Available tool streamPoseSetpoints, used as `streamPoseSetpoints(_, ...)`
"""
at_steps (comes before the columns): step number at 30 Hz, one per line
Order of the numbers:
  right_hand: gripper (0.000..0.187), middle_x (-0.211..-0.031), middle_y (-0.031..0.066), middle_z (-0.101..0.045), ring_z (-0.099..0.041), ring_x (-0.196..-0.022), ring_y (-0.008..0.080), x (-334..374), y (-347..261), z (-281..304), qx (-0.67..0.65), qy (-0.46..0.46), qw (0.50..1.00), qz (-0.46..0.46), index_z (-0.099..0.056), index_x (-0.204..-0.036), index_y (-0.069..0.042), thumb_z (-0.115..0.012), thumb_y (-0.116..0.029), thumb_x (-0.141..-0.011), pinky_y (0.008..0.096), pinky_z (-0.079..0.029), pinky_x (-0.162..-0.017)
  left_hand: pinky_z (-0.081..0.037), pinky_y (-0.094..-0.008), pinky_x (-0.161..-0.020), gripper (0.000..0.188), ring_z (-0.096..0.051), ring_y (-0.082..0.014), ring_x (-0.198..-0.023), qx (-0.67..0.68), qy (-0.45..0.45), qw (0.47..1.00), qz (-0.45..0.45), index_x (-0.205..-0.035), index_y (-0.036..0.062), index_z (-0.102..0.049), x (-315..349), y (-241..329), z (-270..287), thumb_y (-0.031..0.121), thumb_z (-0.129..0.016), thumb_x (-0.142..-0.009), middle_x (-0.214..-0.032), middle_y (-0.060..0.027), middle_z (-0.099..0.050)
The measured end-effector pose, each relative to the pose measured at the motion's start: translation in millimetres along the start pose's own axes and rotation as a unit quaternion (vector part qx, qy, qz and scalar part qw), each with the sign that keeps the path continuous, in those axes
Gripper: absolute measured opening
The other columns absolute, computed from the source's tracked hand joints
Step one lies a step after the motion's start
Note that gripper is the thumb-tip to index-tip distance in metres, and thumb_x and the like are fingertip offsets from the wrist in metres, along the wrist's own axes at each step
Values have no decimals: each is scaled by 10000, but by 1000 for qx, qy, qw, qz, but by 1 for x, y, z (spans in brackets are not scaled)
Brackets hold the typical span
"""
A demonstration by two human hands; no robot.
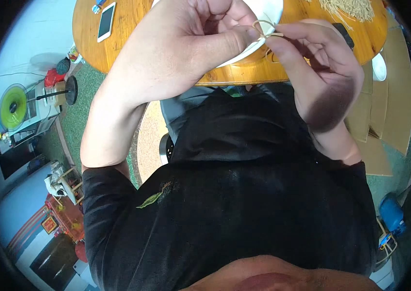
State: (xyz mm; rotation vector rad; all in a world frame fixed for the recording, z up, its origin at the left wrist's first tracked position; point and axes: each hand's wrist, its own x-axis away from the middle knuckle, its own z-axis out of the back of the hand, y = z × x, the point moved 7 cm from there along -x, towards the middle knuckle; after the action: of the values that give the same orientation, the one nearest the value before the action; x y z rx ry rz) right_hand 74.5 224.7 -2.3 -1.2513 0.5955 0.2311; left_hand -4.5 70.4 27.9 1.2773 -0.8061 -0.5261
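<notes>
Between my two hands is a thin tan cord (265,36), with a small loop standing up and a short end pointing right. My left hand (191,46) pinches it between thumb and fingers, its other fingers curled and partly hidden. From the right, my right hand (324,63) grips the cord between thumb and forefinger. Another strand hangs below the fingertips. Both hands are over a white dish (269,8), which they partly cover, near the edge of a round wooden table (234,75).
A heap of similar tan strands (348,8) lies on the table at the far right, near a dark object (343,35). A white phone (107,22) rests at the far left. Flattened cardboard (375,111) covers floor on the right; a green-bladed fan (13,107) stands left.
</notes>
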Motion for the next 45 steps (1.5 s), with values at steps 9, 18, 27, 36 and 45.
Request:
streamPoseSetpoints(9,181,-1018,87,-692,-653,-874,118,-9,-23,-3,40,-29,994,96,-722,-1026,27,-734,113,-867,231,-529,-777,-433,-183,-617,64,-536,-25,-701,-62,-180,903,-385,-1044,-10,-654,-8,16,-5,45,-642,-1016,-862,8,-644)
streamPoseSetpoints(18,190,-991,89,-691,-657,-907,147,-19,-26,4,120,-74,980,137,-736,-1017,22,-753,95,-842,251,-529,-759,-441,-188,-620,61,-550,-36,-701,-8,-173,900,-400,-1000,-6,-663,-16,19,-6,53,-656,-1013,-849,6,-659)
streamPoseSetpoints(27,82,-841,63,-657,-621,-747,119,-44,-35,6,122,-89,985,-80,-727,-835,0,-781,30,-780,246,-462,-678,-452,-188,-625,89,-556,-41,-698,-19,-150,908,-391,-1002,-22,-658,-13,18,-6,66,-656,-1017,-838,-3,-658)
streamPoseSetpoints(36,82,-869,64,-647,-618,-739,120,-44,-26,7,114,-99,985,-86,-711,-853,6,-752,46,-794,243,-470,-671,-464,-195,-634,84,-562,-45,-710,-28,32,999,10,-1008,-17,-662,-11,4,-1,67,-660,-1014,-847,-4,-663)
streamPoseSetpoints(45,93,-840,60,-612,-575,-745,122,-52,-30,5,152,-115,982,-10,-673,-824,0,-742,45,-781,246,-438,-670,-441,-188,-618,117,-555,-38,-705,-22,49,998,40,-1044,-14,-702,-17,3,1,82,-636,-1039,-843,13,-672)
